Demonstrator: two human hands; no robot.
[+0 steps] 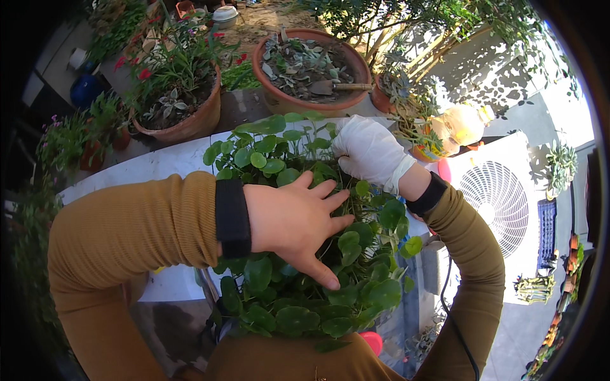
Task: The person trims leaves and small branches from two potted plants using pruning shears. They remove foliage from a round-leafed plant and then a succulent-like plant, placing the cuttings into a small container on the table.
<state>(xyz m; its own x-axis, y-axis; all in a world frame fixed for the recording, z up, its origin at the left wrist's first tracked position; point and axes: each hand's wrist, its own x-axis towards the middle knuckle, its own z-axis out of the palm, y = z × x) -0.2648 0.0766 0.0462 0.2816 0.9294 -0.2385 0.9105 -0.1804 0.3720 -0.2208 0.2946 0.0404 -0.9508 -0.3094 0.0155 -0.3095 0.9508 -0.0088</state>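
Observation:
A bushy potted plant with round green leaves (295, 320) stands before me, and its foliage hides any pot. My left hand (300, 219), bare and palm down, lies spread over the middle of the foliage with its fingers apart. At the plant's upper right edge is my right hand (364, 150) in a white glove, its fingers curled in among the stems. Whether it grips any stems cannot be made out. Black bands circle both wrists over brown sleeves.
Beyond the white tabletop (143, 166) stand a round terracotta pot (312, 107) with succulents and a wooden-handled trowel (333, 87), and a terracotta planter (190, 121) with red flowers. To the right are a yellowish plastic bottle (460, 124) and a white fan grille (495, 205).

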